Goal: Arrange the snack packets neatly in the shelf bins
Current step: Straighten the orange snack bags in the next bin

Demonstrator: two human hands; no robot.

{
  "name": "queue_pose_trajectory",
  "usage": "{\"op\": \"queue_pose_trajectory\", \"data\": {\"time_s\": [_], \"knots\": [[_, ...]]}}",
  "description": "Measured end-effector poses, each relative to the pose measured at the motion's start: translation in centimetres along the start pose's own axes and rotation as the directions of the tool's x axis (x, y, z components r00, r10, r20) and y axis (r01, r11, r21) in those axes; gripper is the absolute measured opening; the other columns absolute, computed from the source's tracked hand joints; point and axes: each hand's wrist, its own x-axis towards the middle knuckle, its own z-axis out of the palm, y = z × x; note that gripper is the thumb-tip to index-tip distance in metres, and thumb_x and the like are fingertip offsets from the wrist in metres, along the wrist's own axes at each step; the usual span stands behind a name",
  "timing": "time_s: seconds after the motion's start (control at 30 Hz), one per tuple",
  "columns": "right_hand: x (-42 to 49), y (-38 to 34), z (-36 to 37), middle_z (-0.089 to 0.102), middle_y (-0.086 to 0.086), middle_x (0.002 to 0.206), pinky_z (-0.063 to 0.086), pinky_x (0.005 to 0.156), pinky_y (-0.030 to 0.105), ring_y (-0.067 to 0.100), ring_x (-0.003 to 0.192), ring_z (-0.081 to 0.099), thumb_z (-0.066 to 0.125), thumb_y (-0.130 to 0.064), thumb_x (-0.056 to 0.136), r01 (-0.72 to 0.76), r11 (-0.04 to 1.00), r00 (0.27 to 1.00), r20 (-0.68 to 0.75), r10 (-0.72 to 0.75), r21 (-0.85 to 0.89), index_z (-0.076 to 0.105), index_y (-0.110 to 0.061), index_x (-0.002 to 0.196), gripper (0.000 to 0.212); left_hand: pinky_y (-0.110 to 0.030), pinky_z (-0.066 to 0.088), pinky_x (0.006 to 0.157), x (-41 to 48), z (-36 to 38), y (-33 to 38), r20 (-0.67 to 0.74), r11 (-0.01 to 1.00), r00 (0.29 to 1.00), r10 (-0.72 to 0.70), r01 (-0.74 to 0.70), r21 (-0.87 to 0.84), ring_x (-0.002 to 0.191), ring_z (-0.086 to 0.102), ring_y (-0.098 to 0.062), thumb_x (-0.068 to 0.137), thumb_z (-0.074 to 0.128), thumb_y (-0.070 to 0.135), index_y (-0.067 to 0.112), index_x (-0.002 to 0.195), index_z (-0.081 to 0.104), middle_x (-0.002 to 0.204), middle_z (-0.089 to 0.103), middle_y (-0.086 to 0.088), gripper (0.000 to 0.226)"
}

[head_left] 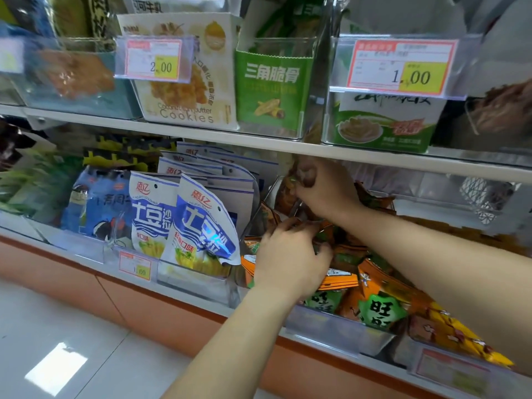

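Both hands are inside the clear plastic shelf bin [339,329] on the lower shelf, where the orange-and-green foil snack packets [374,306] lie in a loose heap, some flat, some tilted, several spilling toward the front wall. The left hand [290,257] reaches in from below with its fingers curled over the top edges of a few of these packets near the bin's left wall, apparently gathering them; how many it holds is hidden under the palm. The right hand [325,191] is deeper in, just beneath the upper shelf board, with its fingers closed round a brownish crinkled packet [302,174] at the back of the bin; blur makes the print unreadable. In the next bin to the left, the blue-and-white potato snack packets [201,226] stand mostly upright in a row, though the front two lean forward. Judging by this, the work looks partly done: the neighbouring bin seems roughly ordered, while this one needs its packets stood up, faced forward and lined in rows.
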Motion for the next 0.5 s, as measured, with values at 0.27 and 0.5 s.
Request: {"op": "queue_pose_trajectory", "data": {"time_s": [0.27, 0.5], "knots": [[-3.1, -0.6, -4.8, 0.072, 0.003, 0.107, 0.061, 0.078, 0.033, 0.018, 0.094, 0.071, 0.083, -0.015, 0.078, -0.467, 0.684, 0.864, 0.126, 0.487, 0.561, 0.068, -0.023, 0.092, 0.022, -0.037, 0.055, 0.074, 1.1, -0.9, -0.1, 0.016, 0.962, 0.992, -0.127, 0.127, -0.244, 0.08, 0.065, -0.023, 0.086, 0.052, 0.034, 0.025, 0.105, 0.07, 0.095, 0.073, 0.001, 0.028], [-9.1, 0.4, -11.7, 0.077, 0.009, 0.1, 0.06, 0.071, 0.027, 0.022, 0.089, 0.075, 0.067, 0.006, 0.086, -0.491, 0.27, 0.777, 0.276, 0.565, 0.828, 0.072, -0.008, 0.102, 0.022, -0.013, 0.038, 0.063, 0.7, -4.1, 1.1, -0.262, 0.894, 0.93, -0.257, 0.126, -0.431, 0.076, 0.052, -0.003, 0.084, 0.06, 0.041, 0.033, 0.081, 0.047, 0.08, 0.055, 0.01, 0.015]]}}
